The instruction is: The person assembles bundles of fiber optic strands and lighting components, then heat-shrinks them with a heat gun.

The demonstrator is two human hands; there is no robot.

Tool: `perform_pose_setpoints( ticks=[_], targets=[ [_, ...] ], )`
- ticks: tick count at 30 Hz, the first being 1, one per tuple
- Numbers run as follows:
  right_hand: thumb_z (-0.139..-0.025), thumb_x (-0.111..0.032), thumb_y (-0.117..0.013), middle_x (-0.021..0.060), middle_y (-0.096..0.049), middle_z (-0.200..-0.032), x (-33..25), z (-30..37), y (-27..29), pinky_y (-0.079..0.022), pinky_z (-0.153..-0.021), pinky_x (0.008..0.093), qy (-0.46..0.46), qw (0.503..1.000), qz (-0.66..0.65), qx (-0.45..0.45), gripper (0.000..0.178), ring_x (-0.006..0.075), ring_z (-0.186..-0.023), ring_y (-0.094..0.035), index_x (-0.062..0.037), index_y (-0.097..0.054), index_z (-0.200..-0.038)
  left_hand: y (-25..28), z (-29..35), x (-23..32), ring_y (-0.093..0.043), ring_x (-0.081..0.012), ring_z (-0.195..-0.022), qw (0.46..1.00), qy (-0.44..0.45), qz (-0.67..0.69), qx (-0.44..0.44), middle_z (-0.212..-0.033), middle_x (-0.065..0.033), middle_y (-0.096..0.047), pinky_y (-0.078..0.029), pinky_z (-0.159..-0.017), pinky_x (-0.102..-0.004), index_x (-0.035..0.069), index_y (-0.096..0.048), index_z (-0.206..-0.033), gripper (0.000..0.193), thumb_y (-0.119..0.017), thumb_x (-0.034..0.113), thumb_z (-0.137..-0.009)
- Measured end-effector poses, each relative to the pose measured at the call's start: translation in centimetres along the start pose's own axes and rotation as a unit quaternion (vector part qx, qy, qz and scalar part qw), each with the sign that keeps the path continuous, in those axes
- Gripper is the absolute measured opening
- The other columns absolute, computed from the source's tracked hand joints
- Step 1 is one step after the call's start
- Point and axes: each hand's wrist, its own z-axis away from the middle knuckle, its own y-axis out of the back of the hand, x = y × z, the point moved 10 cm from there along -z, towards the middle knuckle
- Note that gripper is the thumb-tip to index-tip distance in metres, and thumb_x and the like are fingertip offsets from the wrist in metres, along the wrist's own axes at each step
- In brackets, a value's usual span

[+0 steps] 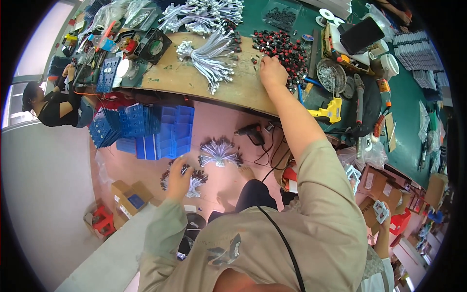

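My right hand (273, 74) reaches over the workbench to the left edge of a heap of small black and red connector-like parts (292, 52). Its fingers are drawn together and the tips are hard to see. My left hand (179, 180) is lower, in front of my body, with its fingers curled around a small dark piece too small to name. Left of the heap, bundles of white cables (209, 57) lie on the brown board (248, 92). In the view, more cable bundles with dark ends (220, 152) appear below the bench, close to my left hand.
A yellow glue gun (332, 111) and a round metal dish (332, 75) sit right of my right arm. A dark heat gun (250, 132) hangs by the bench's front edge with loose cords. Blue bins (170, 131) stand below at left. Another person (53, 104) is at far left.
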Motion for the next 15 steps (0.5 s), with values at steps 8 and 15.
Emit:
perform_pose_setpoints(
  ticks=[8, 15],
  targets=[
    [-0.096, -0.033, -0.055, 0.0120, -0.064, -0.109, -0.5, 1.3, -0.5, -0.054, -0.080, 0.0488, 0.016, 1.000, -0.018, 0.006, 0.022, 0.0342, -0.096, -0.066, -0.0139, -0.064, -0.104, -6.5, 7.1, -6.4, -0.050, -0.0397, -0.130, 0.994, 0.064, -0.030, -0.083, -0.139, -0.0239, -0.053, -0.042, -0.106, -0.0429, 0.006, -0.063, -0.125, 0.043, -0.071, 0.024, -0.087],
    [-0.103, -0.035, -0.037, 0.0198, -0.071, -0.101, -0.8, -0.1, -3.4, -0.056, -0.077, 0.0537, 0.053, 0.987, 0.133, -0.075, 0.042, 0.0396, -0.093, -0.070, -0.0076, -0.069, -0.102, -2.5, 24.4, -22.6, -0.066, -0.0372, -0.103, 0.910, 0.385, -0.032, -0.154, -0.113, -0.0240, -0.067, -0.052, -0.088, -0.0446, 0.002, -0.068, -0.113, 0.032, -0.064, 0.018, -0.086]
  ],
)
